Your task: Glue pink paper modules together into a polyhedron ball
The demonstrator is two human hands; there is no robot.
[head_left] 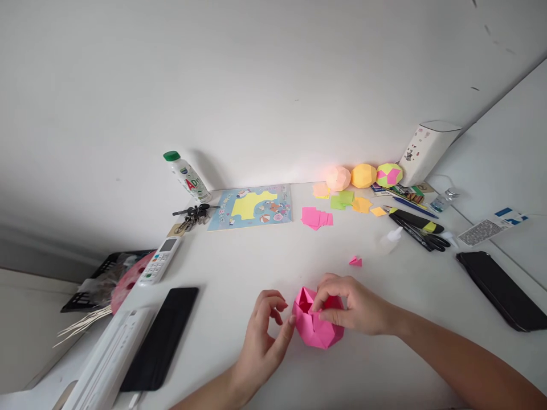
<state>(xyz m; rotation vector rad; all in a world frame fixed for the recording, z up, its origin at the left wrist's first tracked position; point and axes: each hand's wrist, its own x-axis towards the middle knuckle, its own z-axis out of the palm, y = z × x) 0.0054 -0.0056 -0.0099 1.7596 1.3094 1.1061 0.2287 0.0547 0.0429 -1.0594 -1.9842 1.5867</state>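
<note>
Pink paper ball [319,336] is located directly at the grip, rested on the white table [239,267] between the two hands, with its opening turned upward. Right hand [359,304]: thumb and forefinger are brought together on the paper at the edge of the opening; the right side of the ball is partly covered by this hand. Left hand [265,336]: thumb and fingers are held apart, the thumb tip being set against the left side of the ball; whether pressure is applied cannot be told. A small folded pink piece [355,261] is seen just beyond the right hand. Glue bottle [390,241] is placed farther out and to the right of the grip, with scissors [437,243] beyond it on the same side. Pink sheets [315,217] are spread well ahead of the grip, and green sheets [342,200] behind them. Peach ball [338,179], yellow ball [363,176] and green-and-pink ball [389,175] are lined up farthest ahead, near the wall. Black phone [164,336] is laid left of the grip, with remote control [159,261] beyond it.
</note>
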